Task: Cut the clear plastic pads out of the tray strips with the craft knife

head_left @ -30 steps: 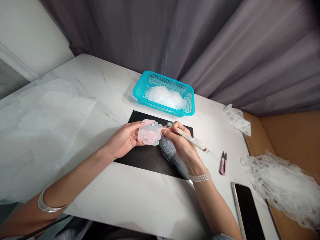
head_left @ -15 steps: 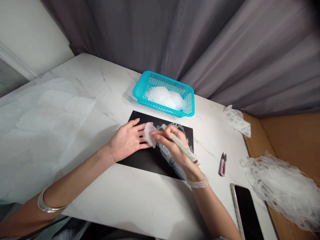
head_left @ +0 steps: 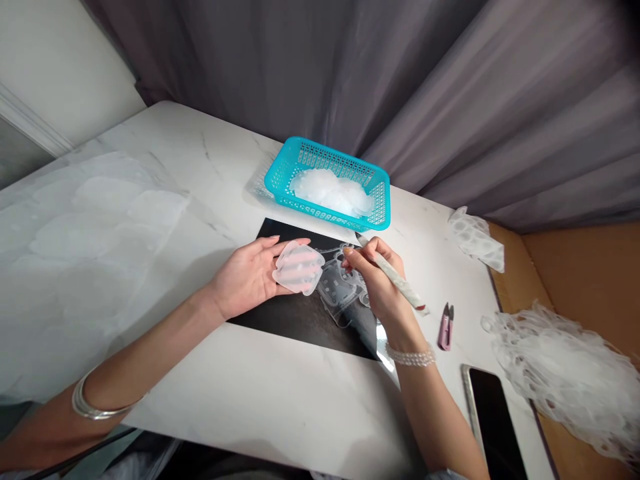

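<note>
My left hand [head_left: 250, 275] lies palm up over the black mat [head_left: 295, 317] and holds a translucent white plastic piece [head_left: 299, 267] on its fingers. My right hand [head_left: 375, 283] grips a white pen-like tool [head_left: 395, 275], its tip pointing up and away toward the basket. Between the two hands a clear plastic sheet [head_left: 345, 293] with punched-out shapes lies on the mat. The right hand's lower fingers rest near that sheet.
A turquoise basket [head_left: 380, 197] holding white translucent pieces stands behind the mat. Pink snips [head_left: 445, 325] and a dark phone [head_left: 493, 420] lie to the right. White netted scrap [head_left: 565, 377] and a perforated scrap [head_left: 475, 239] sit at the far right. Pale sheets [head_left: 95, 220] cover the table's left.
The plastic piece has turned from edge-on between both hands to lying flat on my left fingers. My right hand has let go of it and drawn right, the tool tip raised.
</note>
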Action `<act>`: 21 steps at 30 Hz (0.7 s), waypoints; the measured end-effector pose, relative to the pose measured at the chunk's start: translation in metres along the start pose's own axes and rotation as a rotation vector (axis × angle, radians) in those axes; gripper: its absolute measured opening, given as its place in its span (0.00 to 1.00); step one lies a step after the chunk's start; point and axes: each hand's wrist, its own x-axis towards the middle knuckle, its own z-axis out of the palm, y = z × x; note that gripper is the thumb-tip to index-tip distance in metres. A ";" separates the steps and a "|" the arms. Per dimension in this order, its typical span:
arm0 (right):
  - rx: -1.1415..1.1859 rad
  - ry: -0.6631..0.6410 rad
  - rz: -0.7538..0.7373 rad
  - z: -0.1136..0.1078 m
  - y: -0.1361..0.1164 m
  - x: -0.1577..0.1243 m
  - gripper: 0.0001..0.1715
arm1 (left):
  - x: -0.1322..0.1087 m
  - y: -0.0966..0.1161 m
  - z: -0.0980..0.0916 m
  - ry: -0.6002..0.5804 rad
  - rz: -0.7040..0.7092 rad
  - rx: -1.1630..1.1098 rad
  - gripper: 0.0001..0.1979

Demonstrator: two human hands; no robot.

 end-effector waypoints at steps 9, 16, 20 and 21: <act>-0.004 -0.010 -0.003 0.000 -0.003 -0.002 0.22 | 0.000 0.001 0.001 -0.011 0.020 0.041 0.24; 0.012 -0.025 -0.006 -0.001 -0.007 -0.002 0.22 | 0.001 -0.006 -0.005 0.033 0.088 0.209 0.21; -0.016 0.026 -0.022 -0.014 -0.016 -0.002 0.21 | 0.016 0.001 -0.009 0.200 0.427 0.510 0.21; -0.020 0.045 -0.037 -0.018 -0.019 -0.003 0.21 | 0.026 0.007 -0.008 0.263 0.553 0.628 0.21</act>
